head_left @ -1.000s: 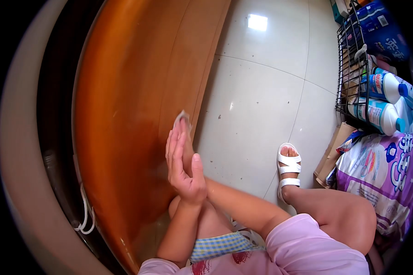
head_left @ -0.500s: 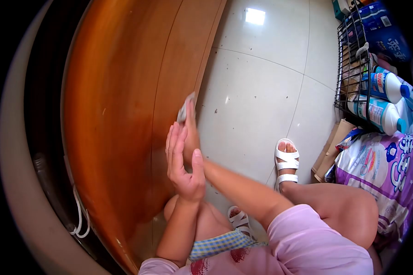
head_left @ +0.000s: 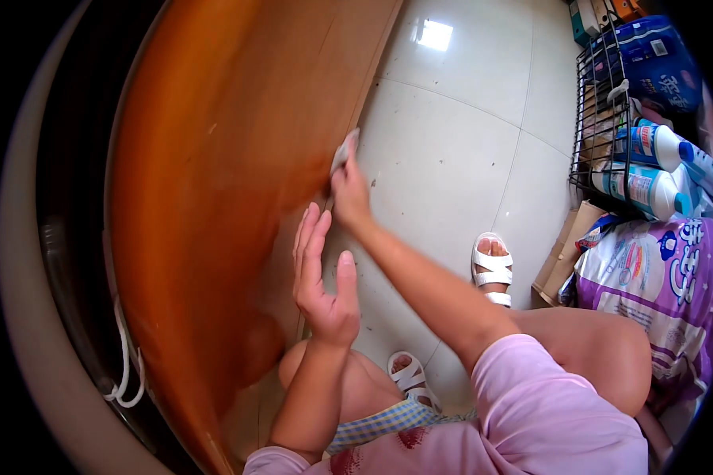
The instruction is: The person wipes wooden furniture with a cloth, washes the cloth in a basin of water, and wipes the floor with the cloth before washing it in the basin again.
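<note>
We judge the main risk to be the pale cloth (head_left: 345,152) slipping off the wooden panel (head_left: 238,142), since it sits right at the panel's floor-side edge, where a little more outward travel would leave it without backing. A second risk, in our view, is knuckles scraping that same edge, because the right hand (head_left: 350,194) is working so close to it. We also note that a loose hold could let the cloth drop to the tiled floor (head_left: 451,158). As to position, the cloth lies at the fingertips of the right hand, on the side away from the person, and beyond the left hand (head_left: 325,297), well apart from its palm. We find the right hand's fingers curled in on the cloth; motion blur hides the exact grip. The left hand has its fingers extended close together, its thumb standing clear, and nothing in its hold; we cannot tell whether it touches the panel.
</note>
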`<state>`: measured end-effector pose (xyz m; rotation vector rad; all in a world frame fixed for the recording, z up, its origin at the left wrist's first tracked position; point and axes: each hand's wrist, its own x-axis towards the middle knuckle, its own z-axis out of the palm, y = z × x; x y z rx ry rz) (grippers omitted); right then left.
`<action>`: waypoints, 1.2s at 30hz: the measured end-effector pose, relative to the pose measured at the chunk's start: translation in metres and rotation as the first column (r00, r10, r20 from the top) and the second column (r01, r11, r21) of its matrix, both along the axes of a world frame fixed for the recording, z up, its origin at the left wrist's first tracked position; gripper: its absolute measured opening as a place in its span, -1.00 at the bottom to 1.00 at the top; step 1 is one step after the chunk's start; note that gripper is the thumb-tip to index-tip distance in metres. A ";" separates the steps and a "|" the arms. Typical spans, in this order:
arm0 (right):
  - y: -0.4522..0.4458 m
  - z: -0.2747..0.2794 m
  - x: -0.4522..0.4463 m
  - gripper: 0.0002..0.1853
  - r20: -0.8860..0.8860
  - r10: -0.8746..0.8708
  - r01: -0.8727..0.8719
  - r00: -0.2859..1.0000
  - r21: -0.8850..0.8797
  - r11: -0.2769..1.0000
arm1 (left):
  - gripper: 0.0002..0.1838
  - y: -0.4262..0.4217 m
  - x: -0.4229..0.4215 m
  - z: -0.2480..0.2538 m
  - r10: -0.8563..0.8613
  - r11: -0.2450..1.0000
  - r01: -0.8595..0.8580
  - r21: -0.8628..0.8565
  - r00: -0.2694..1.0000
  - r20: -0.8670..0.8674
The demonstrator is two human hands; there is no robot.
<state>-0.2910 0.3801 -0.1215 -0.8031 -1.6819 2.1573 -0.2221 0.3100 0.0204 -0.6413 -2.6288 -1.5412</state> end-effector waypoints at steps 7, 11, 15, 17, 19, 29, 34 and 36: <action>-0.036 0.013 0.014 -0.40 0.055 -0.062 0.060 0.997 0.036 0.998 | -0.56 -0.001 -0.005 -0.015 -0.083 0.996 0.080 0.028 0.988 0.132; 0.053 0.010 -0.044 -0.45 0.203 0.031 -0.028 0.979 -0.016 0.999 | -0.56 0.000 -0.006 -0.005 -0.059 0.998 0.058 0.007 0.992 0.110; 0.097 0.003 -0.055 -0.70 0.158 0.288 -0.248 0.944 -0.233 0.940 | -0.55 -0.002 -0.009 0.023 -0.044 0.999 0.044 0.005 0.998 0.042; 0.092 -0.003 -0.051 -0.73 0.157 0.355 -0.316 0.922 -0.229 0.921 | -0.55 -0.002 -0.006 0.036 -0.073 0.997 0.073 0.005 0.996 0.056; 0.078 -0.009 -0.046 -0.71 0.261 0.396 -0.365 0.881 -0.159 0.917 | -0.55 0.000 -0.005 0.047 -0.089 0.996 0.089 -0.016 0.996 0.032; 0.044 0.032 -0.024 -0.36 0.127 0.181 -0.181 0.975 -0.007 0.983 | -0.53 0.036 -0.045 0.018 -0.049 0.962 0.103 -0.252 0.976 0.211; 0.112 -0.005 -0.099 -0.40 0.009 -0.103 0.101 0.995 0.136 0.986 | -0.51 0.087 -0.077 0.003 -0.115 0.921 0.196 -0.337 0.962 0.246; 0.147 -0.023 -0.124 -0.41 -0.045 -0.173 0.178 0.984 0.168 0.970 | -0.51 0.104 -0.096 -0.004 -0.136 0.923 0.201 -0.327 0.968 0.210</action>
